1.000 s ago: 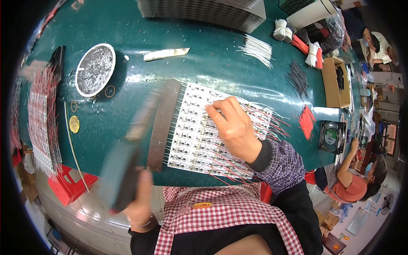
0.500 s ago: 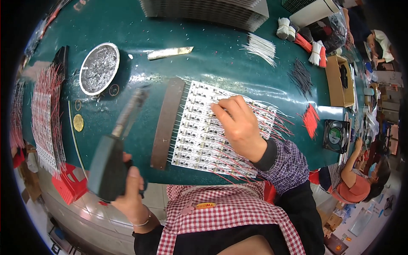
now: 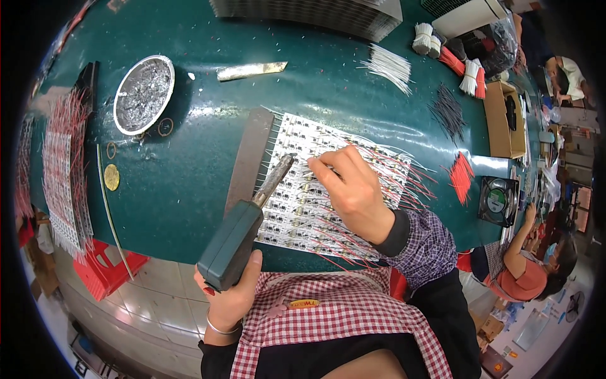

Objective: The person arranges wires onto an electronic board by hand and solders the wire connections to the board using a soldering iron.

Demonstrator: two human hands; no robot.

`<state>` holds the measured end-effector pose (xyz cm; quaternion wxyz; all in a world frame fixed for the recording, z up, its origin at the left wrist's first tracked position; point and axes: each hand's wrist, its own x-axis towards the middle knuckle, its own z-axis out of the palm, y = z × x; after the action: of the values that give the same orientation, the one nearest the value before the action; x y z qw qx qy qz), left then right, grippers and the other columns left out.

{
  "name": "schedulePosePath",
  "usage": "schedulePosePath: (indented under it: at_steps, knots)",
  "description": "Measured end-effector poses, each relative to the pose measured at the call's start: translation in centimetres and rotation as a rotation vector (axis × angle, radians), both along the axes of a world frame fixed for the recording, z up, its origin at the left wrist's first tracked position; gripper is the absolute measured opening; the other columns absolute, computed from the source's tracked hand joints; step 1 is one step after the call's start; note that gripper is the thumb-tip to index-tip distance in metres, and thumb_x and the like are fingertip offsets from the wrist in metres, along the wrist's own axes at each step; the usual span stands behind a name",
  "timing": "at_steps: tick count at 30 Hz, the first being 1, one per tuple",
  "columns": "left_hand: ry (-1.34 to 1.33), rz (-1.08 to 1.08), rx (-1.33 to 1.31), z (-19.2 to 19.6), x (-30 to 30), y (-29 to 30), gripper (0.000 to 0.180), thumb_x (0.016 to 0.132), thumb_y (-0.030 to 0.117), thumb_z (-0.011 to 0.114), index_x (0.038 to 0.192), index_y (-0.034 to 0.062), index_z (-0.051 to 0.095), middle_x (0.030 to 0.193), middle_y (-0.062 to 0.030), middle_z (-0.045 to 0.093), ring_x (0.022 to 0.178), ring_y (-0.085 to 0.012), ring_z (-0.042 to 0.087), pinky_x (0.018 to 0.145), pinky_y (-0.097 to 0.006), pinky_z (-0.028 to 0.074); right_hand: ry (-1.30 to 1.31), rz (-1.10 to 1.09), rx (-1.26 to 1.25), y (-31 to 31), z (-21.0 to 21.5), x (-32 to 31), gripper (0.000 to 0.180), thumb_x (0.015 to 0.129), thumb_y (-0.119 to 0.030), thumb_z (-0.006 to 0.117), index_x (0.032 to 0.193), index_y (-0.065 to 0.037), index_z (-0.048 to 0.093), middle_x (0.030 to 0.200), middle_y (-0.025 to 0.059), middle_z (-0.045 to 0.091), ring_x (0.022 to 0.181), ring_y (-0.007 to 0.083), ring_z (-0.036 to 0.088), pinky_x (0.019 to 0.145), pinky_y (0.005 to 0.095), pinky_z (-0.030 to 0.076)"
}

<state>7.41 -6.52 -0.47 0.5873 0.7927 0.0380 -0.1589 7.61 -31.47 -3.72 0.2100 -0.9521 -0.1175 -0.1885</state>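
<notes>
A dark green soldering gun (image 3: 232,243) is gripped by its handle in my left hand (image 3: 235,302). Its metal tip reaches over the upper left part of a white circuit board panel (image 3: 278,218), close to my right fingertips. My right hand (image 3: 353,192) rests over the panel with thumb and forefinger pinched at a small spot; what is between them, if anything, is too small to make out. Red, white and black wires (image 3: 404,170) stick out from the panel's right side. Along its left edge lies a brown bar (image 3: 247,158), with thin leads between.
A white-rimmed bowl of solder scraps (image 3: 144,95) stands far left, near wired panels (image 3: 63,164). Cut white wires (image 3: 388,68), black wires (image 3: 448,112) and red wires (image 3: 461,179) lie right, beside a fan (image 3: 499,201) and cardboard box (image 3: 505,120). Another person (image 3: 527,268) sits at right.
My left hand has swung the soldering gun rightward, from beside the brown bar to over the panel. My right hand has shifted slightly left, still pinched.
</notes>
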Motion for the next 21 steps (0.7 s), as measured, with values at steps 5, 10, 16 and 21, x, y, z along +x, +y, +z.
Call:
schedulePosePath:
  at_steps: [5, 10, 16, 21]
  knots:
    - [-0.060, -0.039, 0.021, -0.3, -0.1, 0.0, 0.017, 0.075, 0.004, 0.078, 0.089, -0.0009, 0.070, 0.076, -0.0055, 0.067, 0.062, -0.0136, 0.061, 0.058, -0.029, 0.047, 0.015, -0.011, 0.001, -0.1, 0.0, 0.0, 0.031, 0.071, 0.000, 0.062, 0.102, 0.005, 0.062, 0.095, 0.0124, 0.058, 0.087, 0.0259, 0.056, 0.069, 0.0333, 0.050]
    - [-0.056, -0.060, -0.010, -0.7, 0.1, -0.1, 0.017, 0.075, 0.002, 0.077, 0.089, -0.0025, 0.068, 0.079, -0.0076, 0.067, 0.063, -0.0144, 0.062, 0.060, -0.028, 0.049, 0.014, -0.013, 0.000, 0.0, 0.0, 0.1, 0.030, 0.072, -0.001, 0.062, 0.101, 0.006, 0.062, 0.095, 0.0124, 0.058, 0.087, 0.0258, 0.056, 0.069, 0.0338, 0.050]
    - [-0.059, -0.125, -0.004, -0.9, 0.1, 0.1, 0.018, 0.075, 0.001, 0.075, 0.091, -0.0032, 0.067, 0.080, -0.0079, 0.067, 0.064, -0.0138, 0.062, 0.059, -0.028, 0.049, 0.012, -0.019, -0.007, 0.0, 0.1, 0.1, 0.031, 0.071, -0.001, 0.063, 0.101, 0.006, 0.063, 0.094, 0.0124, 0.058, 0.086, 0.0255, 0.056, 0.067, 0.0338, 0.050]
    - [-0.103, -0.131, 0.080, -1.2, -0.4, 0.4, 0.017, 0.075, 0.002, 0.076, 0.089, -0.0025, 0.068, 0.079, -0.0066, 0.067, 0.064, -0.0145, 0.062, 0.058, -0.028, 0.049, 0.011, -0.031, -0.028, 0.2, 0.0, 0.1, 0.030, 0.070, -0.001, 0.063, 0.100, 0.006, 0.063, 0.094, 0.0121, 0.058, 0.086, 0.0252, 0.056, 0.067, 0.0331, 0.051]
